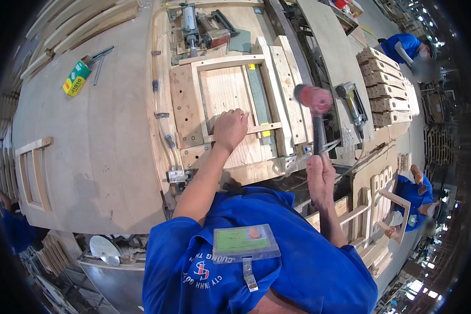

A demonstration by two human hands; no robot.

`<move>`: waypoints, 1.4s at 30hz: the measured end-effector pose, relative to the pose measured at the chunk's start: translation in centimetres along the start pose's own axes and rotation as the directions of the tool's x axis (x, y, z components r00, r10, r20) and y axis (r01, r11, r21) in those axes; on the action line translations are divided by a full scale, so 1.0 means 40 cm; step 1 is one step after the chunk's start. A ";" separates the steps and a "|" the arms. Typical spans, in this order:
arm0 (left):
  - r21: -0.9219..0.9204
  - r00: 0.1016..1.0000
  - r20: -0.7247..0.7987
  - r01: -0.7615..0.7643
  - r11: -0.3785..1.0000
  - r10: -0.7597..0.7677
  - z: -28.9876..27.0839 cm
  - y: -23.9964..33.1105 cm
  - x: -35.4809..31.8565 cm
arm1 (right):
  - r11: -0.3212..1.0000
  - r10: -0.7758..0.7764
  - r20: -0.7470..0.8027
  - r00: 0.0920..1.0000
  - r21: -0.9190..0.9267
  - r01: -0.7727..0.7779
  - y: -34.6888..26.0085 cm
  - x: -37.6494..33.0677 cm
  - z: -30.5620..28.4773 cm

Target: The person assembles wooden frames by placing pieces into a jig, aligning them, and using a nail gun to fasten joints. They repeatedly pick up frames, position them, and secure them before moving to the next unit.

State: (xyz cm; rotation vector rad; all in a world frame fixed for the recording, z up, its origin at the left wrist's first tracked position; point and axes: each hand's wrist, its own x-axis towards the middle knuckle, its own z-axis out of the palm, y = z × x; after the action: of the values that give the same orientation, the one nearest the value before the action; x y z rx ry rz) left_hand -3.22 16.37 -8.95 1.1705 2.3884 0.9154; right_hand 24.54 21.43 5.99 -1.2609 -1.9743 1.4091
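My left hand (229, 128) presses down on a wooden frame (230, 99) that lies in a clamping jig on the workbench. The fingers rest on the frame's lower rail, near its middle. My right hand (320, 175) grips the dark handle of a red-headed mallet (314, 100). The mallet is raised above the frame's right side, its head blurred. A badge hangs on my blue shirt below.
A pneumatic nail gun (353, 102) lies right of the jig. A second air tool (189, 26) sits at the bench's far end. A green and yellow box (76, 78) lies far left. Stacked wooden parts (384, 83) stand right, and people in blue work nearby.
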 end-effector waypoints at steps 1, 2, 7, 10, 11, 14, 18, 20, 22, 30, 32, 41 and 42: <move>-0.015 1.000 0.001 0.004 1.000 -0.004 -0.001 0.004 0.004 | 0.997 -0.076 -0.019 0.997 0.000 0.076 -0.013 0.008 -0.005; -0.030 1.000 0.001 0.011 0.999 -0.011 -0.001 0.009 0.000 | 0.990 -0.139 -0.059 0.989 -0.023 0.137 0.000 0.007 0.000; -0.040 1.000 -0.012 0.012 0.999 -0.012 0.008 0.024 0.006 | 0.861 -0.071 0.043 0.997 -0.501 0.083 0.230 -0.012 0.034; -0.044 0.999 0.036 0.024 0.999 -0.023 0.026 0.012 0.007 | 0.953 0.001 0.052 0.999 -0.303 0.015 0.101 0.038 0.008; -0.045 0.998 0.054 0.025 0.999 -0.022 0.040 0.017 0.013 | 0.980 -0.023 0.091 0.996 -0.197 0.040 0.073 0.084 -0.020; -0.015 0.995 0.035 -0.093 0.996 0.094 0.089 0.068 0.025 | 0.923 -0.212 -0.025 0.977 -0.335 0.192 0.012 0.227 -0.046; 0.021 0.975 0.208 -0.083 0.996 0.077 0.113 0.143 0.042 | 0.824 -0.301 -0.159 0.940 -0.540 0.172 0.069 0.419 -0.069; 0.006 0.970 0.230 -0.080 0.997 0.077 0.108 0.146 0.057 | 0.772 -0.277 -0.187 0.943 -0.628 0.102 0.098 0.506 -0.050; 0.013 0.959 0.274 -0.077 0.997 0.070 0.106 0.139 0.070 | 0.757 -0.151 -0.204 0.967 -0.654 -0.020 0.109 0.578 -0.022; -0.026 0.954 0.300 0.031 0.999 -0.022 0.089 0.140 0.060 | 0.636 -0.364 -0.081 0.928 -0.750 0.184 0.147 0.590 -0.043; -0.004 0.940 0.338 0.053 0.999 -0.049 0.066 0.162 0.061 | 0.566 -0.560 -0.249 0.790 -0.811 0.146 0.170 0.609 -0.157; -0.104 0.985 0.171 0.000 0.995 0.018 0.082 0.155 0.054 | 0.466 -0.275 -0.203 0.940 -0.883 -0.055 0.218 0.705 -0.392; -0.150 0.992 0.117 -0.035 0.988 0.053 0.078 0.151 0.046 | 0.494 -0.242 -0.177 0.954 -0.869 -0.036 0.207 0.701 -0.412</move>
State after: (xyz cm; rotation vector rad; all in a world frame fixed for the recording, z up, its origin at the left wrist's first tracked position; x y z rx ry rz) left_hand 0.86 21.84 -7.21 1.1907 2.1689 0.9877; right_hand 26.10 54.51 0.55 -1.5408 -2.5620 0.0067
